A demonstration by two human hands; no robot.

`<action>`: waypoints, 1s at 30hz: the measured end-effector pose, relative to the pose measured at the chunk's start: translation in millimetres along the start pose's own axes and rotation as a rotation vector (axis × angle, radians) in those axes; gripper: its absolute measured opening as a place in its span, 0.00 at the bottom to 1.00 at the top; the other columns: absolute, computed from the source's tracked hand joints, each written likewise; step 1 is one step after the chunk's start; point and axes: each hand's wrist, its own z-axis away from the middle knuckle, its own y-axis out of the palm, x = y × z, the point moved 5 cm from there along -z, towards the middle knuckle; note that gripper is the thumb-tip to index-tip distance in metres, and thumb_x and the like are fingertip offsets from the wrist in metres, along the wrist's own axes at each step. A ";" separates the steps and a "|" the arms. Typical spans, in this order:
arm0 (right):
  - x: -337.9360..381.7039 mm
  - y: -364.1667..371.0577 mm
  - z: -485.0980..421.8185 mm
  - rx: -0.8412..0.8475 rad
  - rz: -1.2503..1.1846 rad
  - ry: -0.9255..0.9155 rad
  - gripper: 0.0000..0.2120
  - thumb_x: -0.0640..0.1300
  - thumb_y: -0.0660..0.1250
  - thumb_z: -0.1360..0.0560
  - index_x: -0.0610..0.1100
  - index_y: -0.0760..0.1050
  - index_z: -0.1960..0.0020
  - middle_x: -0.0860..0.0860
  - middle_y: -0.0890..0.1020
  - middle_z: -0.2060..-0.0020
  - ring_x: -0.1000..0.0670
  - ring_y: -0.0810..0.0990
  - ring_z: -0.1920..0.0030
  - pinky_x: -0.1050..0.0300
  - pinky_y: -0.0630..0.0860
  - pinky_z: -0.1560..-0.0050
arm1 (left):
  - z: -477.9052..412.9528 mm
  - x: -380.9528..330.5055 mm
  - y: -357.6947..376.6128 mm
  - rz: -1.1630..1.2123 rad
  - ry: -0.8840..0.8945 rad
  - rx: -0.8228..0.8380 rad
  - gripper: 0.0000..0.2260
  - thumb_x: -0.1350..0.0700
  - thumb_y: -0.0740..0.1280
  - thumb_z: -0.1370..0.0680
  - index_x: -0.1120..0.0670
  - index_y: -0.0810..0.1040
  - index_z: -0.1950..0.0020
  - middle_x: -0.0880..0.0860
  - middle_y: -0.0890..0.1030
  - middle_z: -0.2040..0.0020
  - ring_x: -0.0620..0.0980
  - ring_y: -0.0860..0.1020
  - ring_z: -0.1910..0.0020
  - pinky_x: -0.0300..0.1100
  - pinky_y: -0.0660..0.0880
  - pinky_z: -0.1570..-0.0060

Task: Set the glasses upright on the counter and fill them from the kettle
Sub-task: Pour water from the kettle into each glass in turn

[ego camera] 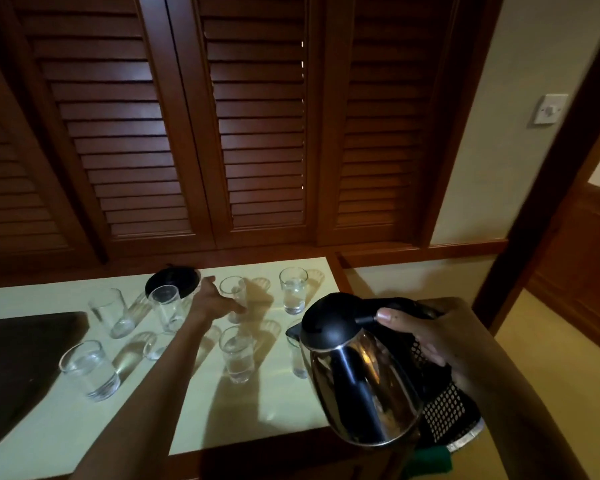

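**Kettle in the air, one glass gripped**

The kettle [361, 375] hangs over the worktop's near right corner, spout toward the glasses [89, 370]. The fingers of the right hand [426, 336] are wrapped round its handle. The left hand [215, 301] reaches across, its fingers curled round the middle glass [234, 296] in the back row, which stands upright. Other glasses stand around it on the pale worktop [118, 427]. The back right glass [293, 294] holds some water. A black base [172, 280] lies at the back, below dark wooden shutters [257, 133].
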 end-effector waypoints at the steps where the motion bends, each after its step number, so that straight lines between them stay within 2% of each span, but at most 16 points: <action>1: 0.8 2.5 0.1 0.009 -0.003 -0.005 0.15 0.43 0.76 0.29 0.29 0.82 0.55 0.53 0.74 0.86 0.60 0.70 0.86 0.71 0.66 0.80 | -1.7 5.4 3.9 0.024 -0.024 0.030 0.50 0.65 0.85 0.36 0.61 0.60 0.20 0.60 0.70 0.24 0.60 0.70 0.25 0.50 0.70 0.30; 4: 4.0 8.3 1.2 0.006 -0.008 -0.016 0.19 0.49 0.77 0.34 0.31 0.82 0.58 0.52 0.74 0.86 0.59 0.69 0.86 0.69 0.66 0.79 | -3.6 21.3 9.7 0.072 -0.149 0.034 0.30 0.70 0.82 0.34 0.57 0.75 0.36 0.54 0.80 0.42 0.57 0.77 0.35 0.46 0.74 0.41; 6: 4.4 11.0 1.8 0.011 0.002 -0.010 0.15 0.47 0.76 0.31 0.34 0.82 0.61 0.53 0.75 0.85 0.60 0.70 0.86 0.69 0.68 0.77 | 1.4 27.3 15.1 0.094 -0.143 0.113 0.30 0.68 0.80 0.31 0.58 0.74 0.32 0.52 0.81 0.49 0.56 0.78 0.43 0.46 0.77 0.46; 7: 5.1 12.0 2.5 0.017 0.010 -0.012 0.12 0.45 0.75 0.29 0.35 0.81 0.62 0.53 0.75 0.85 0.61 0.71 0.86 0.67 0.69 0.75 | -1.5 29.7 12.1 0.152 -0.177 0.081 0.30 0.65 0.79 0.28 0.60 0.71 0.29 0.52 0.84 0.52 0.56 0.79 0.46 0.48 0.80 0.48; 8: 5.5 12.0 3.2 0.014 0.019 -0.012 0.11 0.44 0.75 0.28 0.36 0.81 0.63 0.53 0.75 0.86 0.61 0.72 0.86 0.64 0.69 0.72 | -3.6 31.5 16.8 0.303 -0.231 0.158 0.24 0.61 0.76 0.24 0.65 0.71 0.31 0.55 0.86 0.56 0.58 0.78 0.50 0.49 0.81 0.50; 9: 5.6 11.4 3.3 0.006 0.026 -0.012 0.11 0.43 0.75 0.27 0.37 0.81 0.63 0.53 0.75 0.86 0.61 0.72 0.86 0.61 0.68 0.70 | -7.9 34.3 17.4 0.297 -0.239 0.198 0.21 0.58 0.72 0.21 0.68 0.70 0.35 0.64 0.85 0.55 0.62 0.77 0.51 0.54 0.82 0.52; 10: 5.6 10.9 3.8 0.000 0.029 -0.009 0.10 0.43 0.75 0.27 0.37 0.82 0.63 0.53 0.75 0.86 0.61 0.71 0.86 0.61 0.68 0.70 | -18.9 47.3 19.7 0.335 -0.285 0.260 0.24 0.57 0.71 0.22 0.68 0.69 0.32 0.69 0.82 0.43 0.65 0.76 0.48 0.59 0.83 0.57; 11: 5.5 10.5 4.0 -0.006 0.025 -0.007 0.10 0.44 0.76 0.28 0.37 0.82 0.63 0.53 0.75 0.86 0.61 0.71 0.86 0.63 0.68 0.72 | -30.7 54.4 19.1 0.358 -0.252 0.293 0.31 0.58 0.74 0.26 0.63 0.67 0.26 0.68 0.75 0.31 0.67 0.75 0.44 0.63 0.83 0.58; 12: 6.6 10.6 4.7 -0.012 0.021 -0.010 0.10 0.47 0.77 0.31 0.39 0.83 0.64 0.52 0.74 0.86 0.60 0.70 0.86 0.64 0.68 0.74 | -32.6 56.8 17.2 0.320 -0.234 0.270 0.37 0.61 0.77 0.30 0.57 0.67 0.23 0.63 0.71 0.25 0.65 0.76 0.40 0.61 0.84 0.58; 13: 6.3 10.1 4.8 -0.013 0.026 -0.017 0.11 0.50 0.77 0.35 0.42 0.83 0.67 0.52 0.74 0.86 0.59 0.69 0.86 0.64 0.67 0.76 | -34.3 59.0 17.8 0.277 -0.173 0.228 0.39 0.62 0.78 0.30 0.54 0.67 0.22 0.59 0.72 0.25 0.60 0.77 0.40 0.54 0.85 0.57; 15: 6.6 9.9 5.2 -0.009 0.030 -0.027 0.12 0.53 0.76 0.39 0.44 0.83 0.70 0.52 0.74 0.85 0.58 0.69 0.86 0.64 0.67 0.77 | -12.6 46.9 20.5 0.294 -0.111 0.092 0.34 0.64 0.78 0.27 0.53 0.69 0.23 0.54 0.77 0.34 0.51 0.78 0.43 0.43 0.81 0.51; 17: 6.0 9.1 4.4 -0.006 -0.011 -0.025 0.11 0.48 0.76 0.35 0.40 0.84 0.63 0.52 0.75 0.86 0.60 0.70 0.86 0.69 0.67 0.81 | -10.1 45.0 22.2 0.197 0.026 0.062 0.32 0.64 0.78 0.26 0.53 0.71 0.25 0.52 0.77 0.39 0.51 0.77 0.42 0.45 0.76 0.44; 19: 4.5 7.3 4.1 -0.015 -0.032 -0.014 0.08 0.41 0.75 0.29 0.36 0.84 0.57 0.52 0.75 0.86 0.61 0.71 0.87 0.71 0.66 0.82 | -8.4 36.5 20.8 0.141 0.141 0.064 0.32 0.63 0.81 0.30 0.49 0.75 0.30 0.52 0.79 0.42 0.53 0.79 0.43 0.51 0.78 0.39; 21: 4.2 6.8 4.8 -0.017 -0.024 -0.014 0.07 0.40 0.75 0.28 0.35 0.84 0.57 0.52 0.75 0.86 0.61 0.72 0.86 0.71 0.67 0.82 | -8.0 27.6 14.6 0.128 0.213 0.012 0.30 0.62 0.82 0.32 0.46 0.78 0.34 0.53 0.81 0.42 0.54 0.82 0.45 0.55 0.81 0.41; 25: 5.0 6.4 6.3 -0.005 -0.012 -0.032 0.08 0.40 0.75 0.28 0.34 0.83 0.60 0.52 0.75 0.86 0.61 0.71 0.86 0.72 0.66 0.81 | 23.2 -12.2 6.3 0.143 0.366 0.000 0.26 0.60 0.81 0.30 0.43 0.78 0.36 0.46 0.83 0.45 0.50 0.82 0.43 0.42 0.78 0.47; 30: 7.9 11.3 12.6 0.053 -0.007 -0.066 0.10 0.42 0.76 0.29 0.34 0.83 0.62 0.51 0.75 0.85 0.60 0.70 0.86 0.70 0.65 0.81 | 78.8 -43.1 -15.1 0.208 0.470 -0.025 0.24 0.59 0.82 0.31 0.36 0.78 0.44 0.43 0.83 0.44 0.42 0.82 0.45 0.37 0.78 0.50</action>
